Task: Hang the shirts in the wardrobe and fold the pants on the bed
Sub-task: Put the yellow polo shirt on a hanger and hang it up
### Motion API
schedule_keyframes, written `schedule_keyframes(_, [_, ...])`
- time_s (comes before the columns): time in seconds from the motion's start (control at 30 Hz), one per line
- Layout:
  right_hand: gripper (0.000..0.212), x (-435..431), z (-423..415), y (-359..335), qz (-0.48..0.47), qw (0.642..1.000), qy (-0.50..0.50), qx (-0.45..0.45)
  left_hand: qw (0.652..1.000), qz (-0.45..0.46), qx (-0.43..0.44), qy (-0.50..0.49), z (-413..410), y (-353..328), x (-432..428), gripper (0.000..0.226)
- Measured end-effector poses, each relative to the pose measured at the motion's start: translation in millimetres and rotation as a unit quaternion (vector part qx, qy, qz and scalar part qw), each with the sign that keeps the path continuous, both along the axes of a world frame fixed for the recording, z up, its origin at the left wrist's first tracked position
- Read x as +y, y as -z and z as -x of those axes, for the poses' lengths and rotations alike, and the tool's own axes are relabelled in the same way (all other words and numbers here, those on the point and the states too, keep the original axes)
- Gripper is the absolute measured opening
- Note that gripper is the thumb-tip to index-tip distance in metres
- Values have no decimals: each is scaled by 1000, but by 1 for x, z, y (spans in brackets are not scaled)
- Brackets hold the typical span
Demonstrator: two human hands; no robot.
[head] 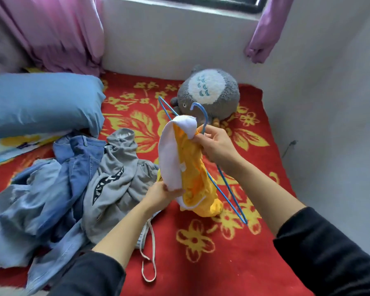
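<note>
R hand (216,144) pinches the neck of a blue wire hanger (233,196) tog. w/ the white collar of a yellow shirt (192,167), fingers curled. L hand (160,192) grips the shirt's lower white edge, thumb on top. Shirt is held up above the bed, hanger partly inside it, 1 wire corner poking out top-left, 1 bottom-right. Just left of L hand: pile of a grey garment (120,171), blue jeans (79,159) & pale denim (30,210) on the red floral blanket (201,263). White drawstring (152,242) lies beside the L forearm. Blue pillow (41,101) far left; grey plush toy (209,95) by the wall.
</note>
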State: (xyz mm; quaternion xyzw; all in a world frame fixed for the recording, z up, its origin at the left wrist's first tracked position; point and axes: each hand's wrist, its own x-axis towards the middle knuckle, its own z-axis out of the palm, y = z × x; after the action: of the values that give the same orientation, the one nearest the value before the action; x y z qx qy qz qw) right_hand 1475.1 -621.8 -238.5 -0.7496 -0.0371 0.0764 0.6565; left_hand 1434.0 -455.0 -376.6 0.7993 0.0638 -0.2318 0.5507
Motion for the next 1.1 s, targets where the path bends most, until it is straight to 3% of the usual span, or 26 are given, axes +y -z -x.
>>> schedule_keyframes(0.13, [20,-11,-7,-42,-22,995,93,-35,999,36,36,-1,-12,-31,4,13])
schedule_keyframes(0.2, [21,-23,-12,-57,-44,986,149,-55,997,51,12,-60,-28,-58,21,17])
schedule_keyframes(0.27, [21,-36,-16,-65,-66,976,196,-63,990,63,-45,-117,-44,-92,38,27])
schedule_keyframes(0.4, [27,-55,-20,-65,-49,967,240,-67,958,48,-220,-176,-71,-164,58,17])
schedule_keyframes(0.5, [23,-65,-19,-58,-32,969,239,-56,933,22,-316,-171,-75,-208,64,11])
schedule_keyframes(0.6, [15,-73,-15,-44,0,973,229,-25,912,-81,-381,-127,-66,-225,65,13])
schedule_keyframes(0.7, [13,-76,-12,-29,29,977,210,0,928,-67,-337,-145,-65,-219,61,16])
schedule_keyframes(0.77, [15,-78,-10,-21,43,979,199,11,958,29,-229,-169,-69,-216,56,20])
schedule_keyframes(0.87, [27,-82,-8,-9,63,978,198,20,970,134,-85,-185,-69,-211,48,36])
schedule_keyframes(0.97, [15,-85,-7,-6,183,949,257,-11,974,109,-61,-188,-70,-202,41,38])
schedule_keyframes(1.1, [36,-87,-10,-21,227,908,343,-79,982,62,-59,-169,-71,-183,28,21])
